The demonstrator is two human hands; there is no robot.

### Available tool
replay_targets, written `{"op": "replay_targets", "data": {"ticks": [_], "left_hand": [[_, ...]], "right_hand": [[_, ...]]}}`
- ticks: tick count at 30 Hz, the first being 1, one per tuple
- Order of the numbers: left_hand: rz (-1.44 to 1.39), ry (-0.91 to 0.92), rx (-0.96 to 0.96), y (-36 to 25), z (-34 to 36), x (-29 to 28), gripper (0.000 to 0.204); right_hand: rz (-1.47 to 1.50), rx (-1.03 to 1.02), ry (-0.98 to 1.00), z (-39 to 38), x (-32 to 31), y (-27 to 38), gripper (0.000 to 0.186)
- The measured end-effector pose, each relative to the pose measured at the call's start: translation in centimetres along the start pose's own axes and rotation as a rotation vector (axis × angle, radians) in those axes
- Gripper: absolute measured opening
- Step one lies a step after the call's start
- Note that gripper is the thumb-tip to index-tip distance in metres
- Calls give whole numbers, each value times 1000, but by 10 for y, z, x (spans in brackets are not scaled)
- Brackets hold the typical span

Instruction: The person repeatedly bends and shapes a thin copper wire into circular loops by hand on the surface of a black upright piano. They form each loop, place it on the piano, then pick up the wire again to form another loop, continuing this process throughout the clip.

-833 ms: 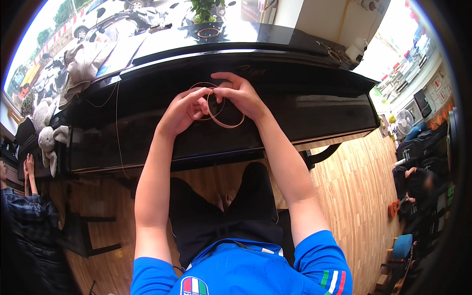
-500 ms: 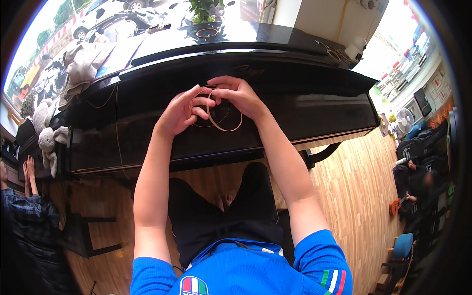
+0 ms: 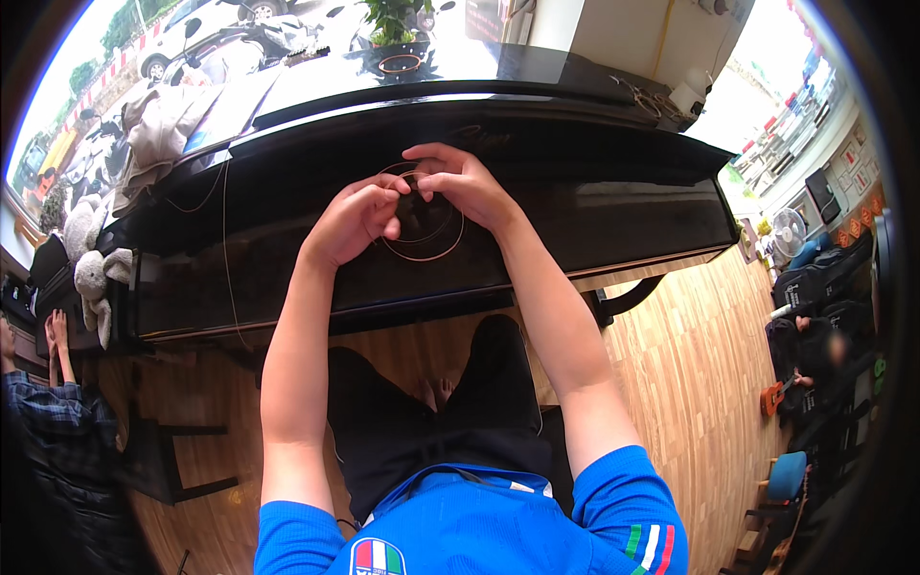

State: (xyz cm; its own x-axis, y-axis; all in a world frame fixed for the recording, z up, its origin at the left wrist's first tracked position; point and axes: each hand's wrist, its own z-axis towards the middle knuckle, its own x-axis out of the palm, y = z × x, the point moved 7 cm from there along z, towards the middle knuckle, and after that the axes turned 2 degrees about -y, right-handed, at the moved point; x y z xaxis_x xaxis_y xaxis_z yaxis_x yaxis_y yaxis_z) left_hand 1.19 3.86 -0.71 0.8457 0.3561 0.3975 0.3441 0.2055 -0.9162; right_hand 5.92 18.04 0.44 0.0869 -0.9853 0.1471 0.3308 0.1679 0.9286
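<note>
A thin copper-coloured coil, which looks like a guitar string [image 3: 428, 259], hangs as a loop in front of a black piano [image 3: 594, 206]. My left hand [image 3: 359, 218] pinches its upper left side between thumb and fingertips. On the other side of the loop, my right hand [image 3: 464, 187] closes thumb and fingers on the top, with the index finger stretched out above. The two sets of fingertips are close together but apart. A second, thinner ring shows inside the loop. The exact grip points are partly hidden by the fingers.
Another ring of string [image 3: 400, 64] lies on the piano top by a plant [image 3: 393, 21]. Loose coils [image 3: 652, 101] sit at its right end. A long thin strand [image 3: 228, 249] hangs down the front at left, near a grey plush toy [image 3: 93, 273]. Other people are at both sides.
My hands have drawn slightly apart at the fingertips. The coil has swung left and opened into a wider, rounder loop facing me.
</note>
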Motion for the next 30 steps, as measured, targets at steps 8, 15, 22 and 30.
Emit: {"op": "replay_targets", "data": {"ticks": [8, 15, 22, 30], "left_hand": [[-66, -22, -28, 9, 4, -12, 57], [-192, 303, 63, 1, -2, 7, 75], [-271, 274, 40, -7, -11, 24, 86], [-297, 93, 93, -8, -7, -9, 56]], "right_hand": [[176, 48, -107, -3, -5, -2, 46], [272, 62, -121, -3, -12, -4, 39], [269, 131, -148, -9, -12, -3, 34], [309, 159, -146, -9, -13, -4, 18]]}}
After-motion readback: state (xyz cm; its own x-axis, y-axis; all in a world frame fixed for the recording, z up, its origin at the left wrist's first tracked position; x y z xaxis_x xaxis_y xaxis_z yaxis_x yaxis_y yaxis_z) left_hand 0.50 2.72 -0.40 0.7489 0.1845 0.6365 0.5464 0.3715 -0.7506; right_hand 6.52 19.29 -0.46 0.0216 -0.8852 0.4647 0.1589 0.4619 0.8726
